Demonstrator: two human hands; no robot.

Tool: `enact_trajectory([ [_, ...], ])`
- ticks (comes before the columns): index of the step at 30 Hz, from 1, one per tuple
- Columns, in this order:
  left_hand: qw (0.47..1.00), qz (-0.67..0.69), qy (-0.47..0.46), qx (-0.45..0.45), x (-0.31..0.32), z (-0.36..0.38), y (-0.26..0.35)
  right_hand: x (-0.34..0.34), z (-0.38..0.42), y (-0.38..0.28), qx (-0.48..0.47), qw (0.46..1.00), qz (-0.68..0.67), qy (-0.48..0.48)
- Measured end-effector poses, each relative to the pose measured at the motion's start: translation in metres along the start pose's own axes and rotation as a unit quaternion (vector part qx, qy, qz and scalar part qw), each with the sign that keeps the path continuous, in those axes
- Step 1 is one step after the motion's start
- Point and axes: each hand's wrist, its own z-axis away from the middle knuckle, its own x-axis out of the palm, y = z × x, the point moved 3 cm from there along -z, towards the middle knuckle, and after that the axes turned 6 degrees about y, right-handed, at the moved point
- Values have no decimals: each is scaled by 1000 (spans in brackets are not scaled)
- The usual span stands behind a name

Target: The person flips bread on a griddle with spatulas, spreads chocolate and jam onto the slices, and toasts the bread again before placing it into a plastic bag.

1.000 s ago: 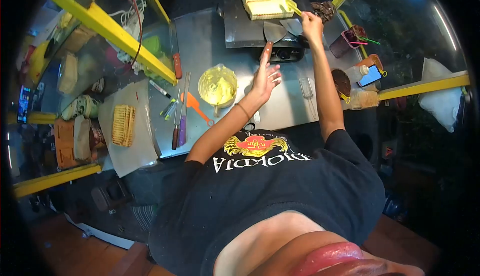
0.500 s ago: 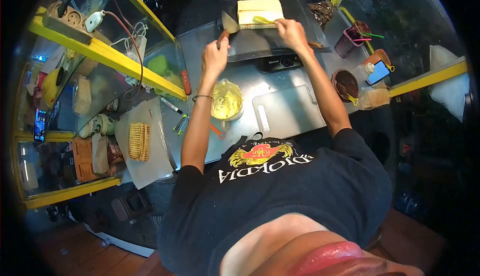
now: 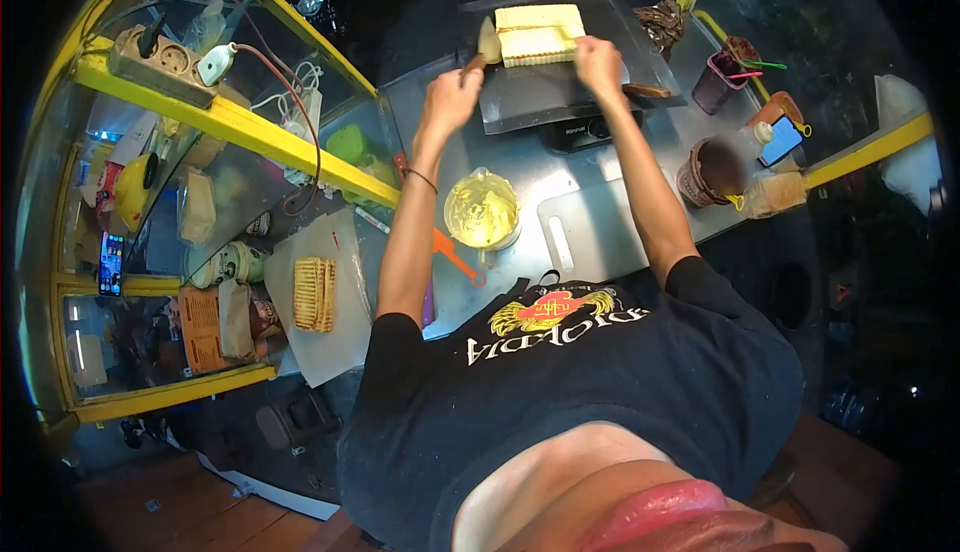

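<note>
My left hand [image 3: 452, 100] is closed round the handle of a metal scraper [image 3: 488, 42], whose blade stands at the left edge of the pale ridged bread [image 3: 540, 44]. The bread lies on a dark flat griddle [image 3: 520, 94]. My right hand [image 3: 600, 64] is closed at the bread's right side; what it holds is hidden by the fingers. Nearer to me, a tub of yellow spread [image 3: 482, 210] stands on the metal counter.
Toasted bread [image 3: 314, 294] lies on white paper at the left. A brown tub [image 3: 704, 174], a purple container [image 3: 716, 86] and a phone [image 3: 780, 142] are at the right. An orange-handled tool [image 3: 458, 258] lies near the yellow tub. A yellow frame [image 3: 240, 132] crosses the left side.
The view has shifted, so the counter appears farther right. My right hand has moved to the bread's right edge, and the yellow-tipped spreader seen over the bread before no longer shows clearly.
</note>
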Motion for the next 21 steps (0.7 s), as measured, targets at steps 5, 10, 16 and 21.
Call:
enact_trajectory([
  [5,998,-25,49,15,4,1,3,9,16,-38,-96,992,3,-81],
  [10,999,34,29,-29,12,1,-6,19,21,-46,-210,950,86,-215],
  [16,993,84,64,-53,0,8,-15,-49,-7,-9,-43,999,-10,-15],
  [21,999,-27,41,13,27,10,18,16,35,-9,-65,996,-56,-32],
])
